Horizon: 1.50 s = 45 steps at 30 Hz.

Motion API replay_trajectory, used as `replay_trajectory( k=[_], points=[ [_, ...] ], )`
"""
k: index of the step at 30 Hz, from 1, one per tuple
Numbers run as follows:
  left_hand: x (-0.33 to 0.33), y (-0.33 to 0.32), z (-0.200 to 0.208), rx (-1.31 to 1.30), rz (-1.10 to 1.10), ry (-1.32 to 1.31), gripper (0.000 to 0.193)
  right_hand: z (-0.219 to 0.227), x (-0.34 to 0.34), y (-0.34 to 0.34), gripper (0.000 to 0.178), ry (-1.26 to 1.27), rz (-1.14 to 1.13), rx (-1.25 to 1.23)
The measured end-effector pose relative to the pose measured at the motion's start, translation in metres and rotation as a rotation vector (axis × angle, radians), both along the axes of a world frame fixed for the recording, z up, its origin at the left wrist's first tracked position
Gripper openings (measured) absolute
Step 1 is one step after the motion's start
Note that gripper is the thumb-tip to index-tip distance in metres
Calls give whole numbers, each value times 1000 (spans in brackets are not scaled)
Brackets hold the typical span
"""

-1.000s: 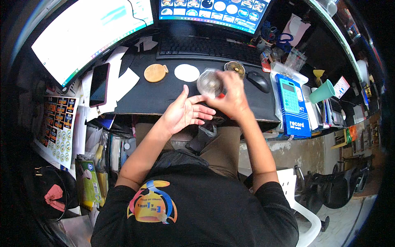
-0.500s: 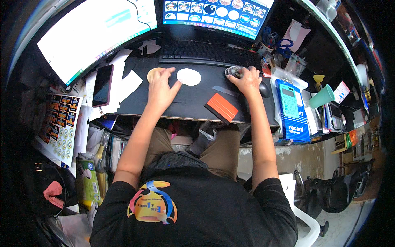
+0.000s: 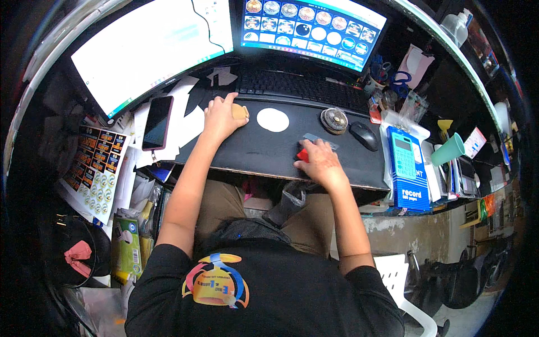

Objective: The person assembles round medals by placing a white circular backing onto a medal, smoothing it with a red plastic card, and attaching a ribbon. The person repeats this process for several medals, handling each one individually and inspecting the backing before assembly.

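Note:
My left hand (image 3: pixel 220 117) is closed around a gold-coloured round disc (image 3: pixel 240 112) at the left of the dark desk mat, its fingers covering part of it. Just right of that lies a flat white circle (image 3: pixel 273 119), which may be more than one overlapping piece. Nearer the desk's front edge, my right hand (image 3: pixel 321 161) closes over a red squeegee (image 3: pixel 304 155), most of which is hidden beneath the palm and fingers. A thin translucent strip (image 3: pixel 321 140) lies just beyond those fingers. Farther back rests a round medallion-like piece (image 3: pixel 334 120) with a patterned top.
A black mouse (image 3: pixel 364 136) sits right of the medallion. Behind are a keyboard (image 3: pixel 300 90) and two lit monitors (image 3: pixel 151 53). A phone (image 3: pixel 158 123) lies on papers at left. On the right are a blue record book (image 3: pixel 412 194), a turquoise calculator (image 3: pixel 405 154) and a green cup (image 3: pixel 448 151).
My right hand has left the round medallion and come toward me onto the red squeegee. My left hand has drawn the gold disc slightly right, and the whole view has shifted.

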<state>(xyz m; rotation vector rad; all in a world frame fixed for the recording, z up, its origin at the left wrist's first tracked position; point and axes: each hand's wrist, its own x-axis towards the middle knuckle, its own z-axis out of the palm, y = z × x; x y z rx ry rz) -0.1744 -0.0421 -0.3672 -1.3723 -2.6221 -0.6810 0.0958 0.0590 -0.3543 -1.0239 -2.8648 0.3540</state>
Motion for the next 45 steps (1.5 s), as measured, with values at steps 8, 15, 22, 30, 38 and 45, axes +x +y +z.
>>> replay_trajectory(
  k=[8,15,22,30,38,45],
  points=[
    [48,-10,7,375,-216,44,70,2,-3,18,39,524,8,-46],
    [102,-3,1,419,-432,-34,70,-24,-42,7,33,831,-71,-966],
    [104,3,-15,400,-432,11,66,-35,-32,16,25,847,-122,-1091],
    [105,11,-21,455,-517,128,66,-28,-28,26,25,744,-120,-739],
    [111,16,-17,491,-519,205,65,-32,-22,26,24,789,-120,-626],
    [118,10,-12,481,-509,221,65,-32,-16,19,21,810,-112,-565]
  ],
)
